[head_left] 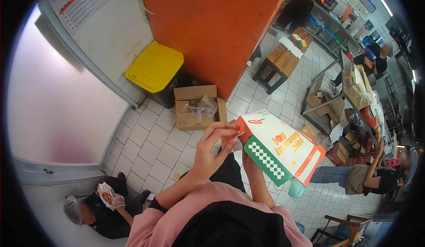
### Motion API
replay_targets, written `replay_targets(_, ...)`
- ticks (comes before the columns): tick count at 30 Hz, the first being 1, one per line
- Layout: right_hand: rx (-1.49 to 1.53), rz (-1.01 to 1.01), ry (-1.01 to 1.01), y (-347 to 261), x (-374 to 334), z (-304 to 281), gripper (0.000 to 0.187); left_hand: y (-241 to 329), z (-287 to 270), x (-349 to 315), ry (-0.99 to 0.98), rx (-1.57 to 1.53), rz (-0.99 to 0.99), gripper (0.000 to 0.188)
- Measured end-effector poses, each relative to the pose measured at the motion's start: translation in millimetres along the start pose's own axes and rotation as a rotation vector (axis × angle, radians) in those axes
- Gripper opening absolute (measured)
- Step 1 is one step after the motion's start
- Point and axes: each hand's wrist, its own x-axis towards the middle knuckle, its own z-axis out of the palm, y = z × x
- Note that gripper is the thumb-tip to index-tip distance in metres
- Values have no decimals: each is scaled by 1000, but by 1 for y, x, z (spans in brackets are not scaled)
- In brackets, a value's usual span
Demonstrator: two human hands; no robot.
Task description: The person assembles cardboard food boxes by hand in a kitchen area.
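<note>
A white cardboard food box (276, 136) with orange and green side panels is held in front of my chest, partly folded, with some flaps sticking out. At its left end, my left hand (215, 144) pinches an orange flap between thumb and fingers. Behind the box's lower left side, my right hand (249, 160) holds it from beneath, its fingers mostly hidden by the cardboard. A green tab (296, 188) hangs loose at the lower right corner.
A yellow-lidded bin (157, 65) and an open carton with plastic (192, 118) stand by the orange partition (203, 21). Wooden bench (281, 59) ahead; cluttered shelving (354, 96) right. A seated person (106, 207) holds food at lower left; others stand right and far.
</note>
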Motion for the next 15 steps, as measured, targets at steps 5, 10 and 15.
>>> replay_targets(5,-55,-71,-2,3,-2,1,10,-4,3,2,57,137,51,13)
replay_targets(10,-43,-73,-13,7,-5,5,10,-7,1,6,-15,156,34,13)
replay_targets(15,-57,-59,5,7,-8,-6,10,-8,6,6,-112,-143,-168,13)
